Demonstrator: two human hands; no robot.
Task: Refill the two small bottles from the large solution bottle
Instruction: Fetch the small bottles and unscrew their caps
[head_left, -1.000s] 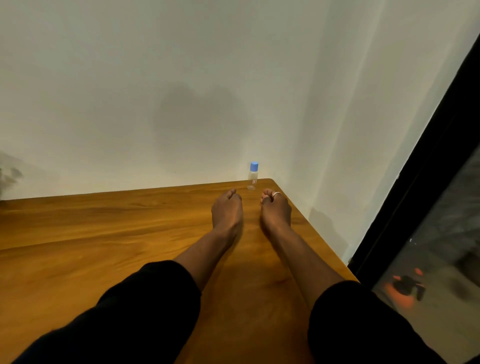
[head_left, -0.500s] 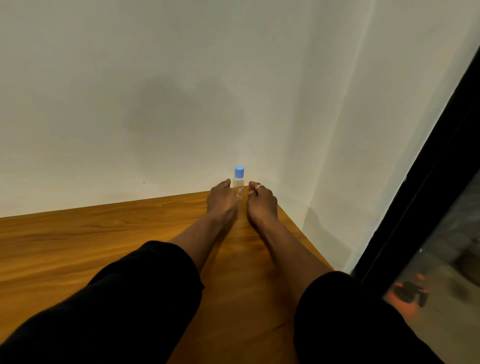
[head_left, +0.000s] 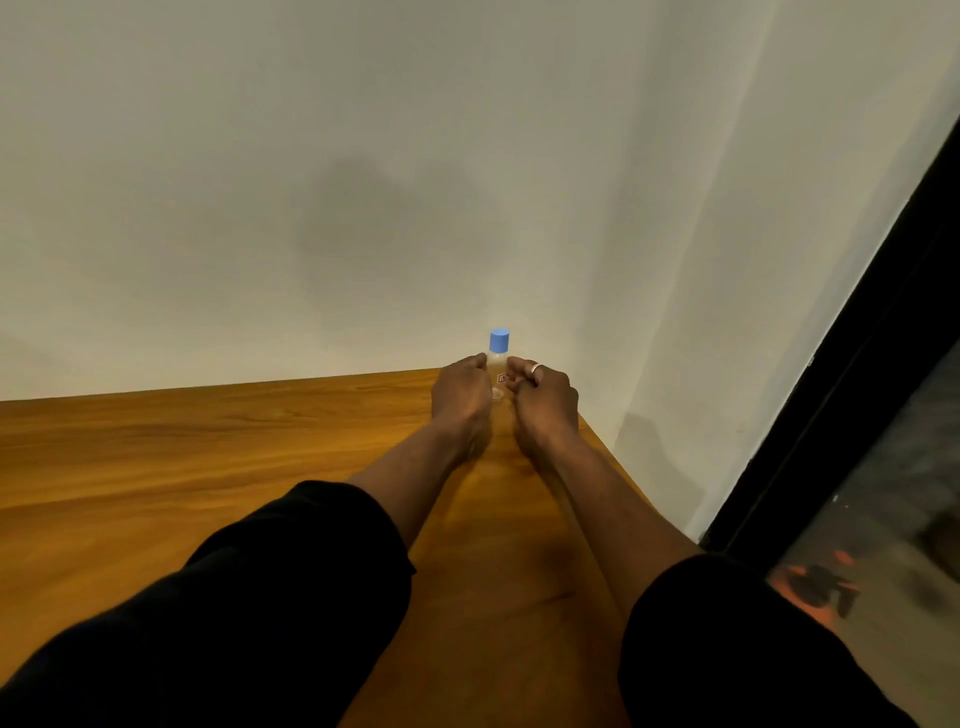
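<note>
Bottle (head_left: 498, 364), small and clear with a blue cap (head_left: 499, 341), stands upright at the far right corner of the worktop (head_left: 208, 467), centre-right of frame. Nearest, at the bottom of the frame, two black sleeves (head_left: 291, 587); bare forearms run up from them. Left hand (head_left: 460, 395) and right hand (head_left: 545, 397) are curled either side of the bottle, fingertips at its body; firm grip or only touching, cannot tell. Ring (head_left: 535, 368) on a right finger. Behind, a plain white wall (head_left: 363, 182); dark window frame (head_left: 857, 389) along the right edge.
</note>
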